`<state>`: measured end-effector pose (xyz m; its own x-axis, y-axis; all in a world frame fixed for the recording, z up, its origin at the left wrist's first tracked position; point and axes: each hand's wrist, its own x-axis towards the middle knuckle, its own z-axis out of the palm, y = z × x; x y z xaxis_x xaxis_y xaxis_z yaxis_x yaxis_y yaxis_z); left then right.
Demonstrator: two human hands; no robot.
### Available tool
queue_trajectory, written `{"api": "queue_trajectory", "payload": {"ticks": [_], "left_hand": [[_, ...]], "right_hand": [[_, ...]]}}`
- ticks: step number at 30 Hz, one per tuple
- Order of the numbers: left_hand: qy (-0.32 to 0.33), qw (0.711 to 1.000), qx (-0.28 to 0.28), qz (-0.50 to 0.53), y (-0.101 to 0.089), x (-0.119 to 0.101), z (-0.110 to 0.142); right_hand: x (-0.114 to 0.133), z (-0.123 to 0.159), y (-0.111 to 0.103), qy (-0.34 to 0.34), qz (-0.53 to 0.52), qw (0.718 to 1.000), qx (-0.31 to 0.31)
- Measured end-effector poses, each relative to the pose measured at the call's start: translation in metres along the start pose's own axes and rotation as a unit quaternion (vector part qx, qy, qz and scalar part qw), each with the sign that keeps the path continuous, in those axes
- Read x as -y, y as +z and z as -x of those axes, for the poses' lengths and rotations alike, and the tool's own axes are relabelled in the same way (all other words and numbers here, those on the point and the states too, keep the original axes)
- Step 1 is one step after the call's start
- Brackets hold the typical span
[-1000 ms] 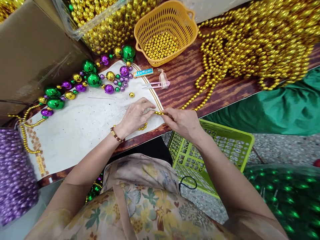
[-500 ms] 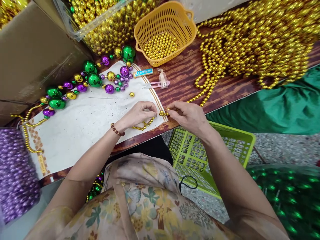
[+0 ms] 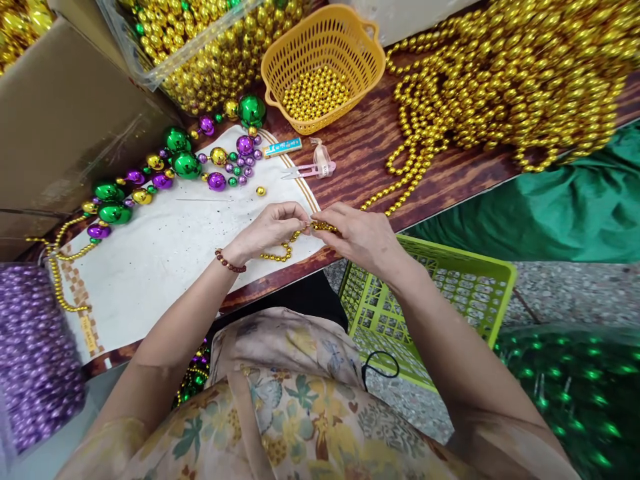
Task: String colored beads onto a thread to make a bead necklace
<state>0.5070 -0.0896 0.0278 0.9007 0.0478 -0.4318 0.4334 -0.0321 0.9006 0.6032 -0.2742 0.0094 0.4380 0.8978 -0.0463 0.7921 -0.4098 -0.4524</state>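
Over the right end of the white towel (image 3: 165, 267), my left hand (image 3: 273, 233) pinches one end of a gold bead string (image 3: 277, 257), whose loose part droops onto the cloth. My right hand (image 3: 357, 233) grips gold beads (image 3: 325, 227) between thumb and fingers, its tips meeting those of the left. More gold strand (image 3: 375, 202) runs from behind the right hand toward the back. Whatever thread joins the ends is too fine to make out. One loose gold bead (image 3: 261, 191) lies just beyond my left hand.
Thread snips (image 3: 305, 171) and a small blue packet (image 3: 283, 147) lie behind my hands. Beyond stands an orange basket (image 3: 323, 67) of gold beads. Large green, purple and gold bead strands (image 3: 186, 165) line the towel's back. Gold strands (image 3: 480, 87) heap at right; a green crate (image 3: 450, 267) sits below.
My right hand has moved left with its gold beads, so its fingertips now meet those of my left hand. The gap between the hands has closed.
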Motion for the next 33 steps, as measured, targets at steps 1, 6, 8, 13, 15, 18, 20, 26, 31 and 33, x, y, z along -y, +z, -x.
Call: {"api": "queue_trajectory", "payload": {"ticks": [1,6,8,13,15,18,20,26,31,33], "left_hand": [[-0.001,1.000,0.000,0.002,-0.001,0.001,0.000],[0.032,0.999,-0.039,0.005,-0.006,0.009,-0.001],[0.046,0.998,-0.051,-0.005,-0.007,0.012,-0.001],[0.060,0.995,-0.066,-0.049,-0.006,0.016,0.001],[0.064,0.993,-0.066,-0.069,-0.006,0.017,0.003],[0.069,0.993,-0.063,-0.074,-0.006,0.017,0.006],[0.078,0.991,-0.072,-0.076,-0.007,0.017,0.008],[0.066,0.991,-0.070,-0.090,-0.006,0.019,0.015],[0.037,0.994,-0.039,-0.095,-0.003,0.023,0.016],[0.042,0.991,-0.045,-0.116,-0.003,0.024,0.017]], "right_hand": [[0.000,-0.001,0.002,-0.007,-0.004,1.000,0.004],[-0.002,-0.004,0.007,-0.006,-0.029,0.999,-0.023],[-0.002,-0.003,0.008,0.000,-0.047,0.998,-0.037],[0.001,0.000,0.010,0.023,-0.082,0.995,-0.043],[0.003,0.000,0.011,0.034,-0.085,0.995,-0.036],[0.005,0.001,0.014,0.045,-0.071,0.996,-0.030],[0.007,0.002,0.015,0.048,-0.060,0.997,-0.032],[0.011,0.006,0.015,0.027,-0.033,0.999,-0.021],[0.012,0.011,0.013,0.035,0.002,0.999,0.016],[0.012,0.013,0.013,0.039,0.014,0.999,0.027]]}}
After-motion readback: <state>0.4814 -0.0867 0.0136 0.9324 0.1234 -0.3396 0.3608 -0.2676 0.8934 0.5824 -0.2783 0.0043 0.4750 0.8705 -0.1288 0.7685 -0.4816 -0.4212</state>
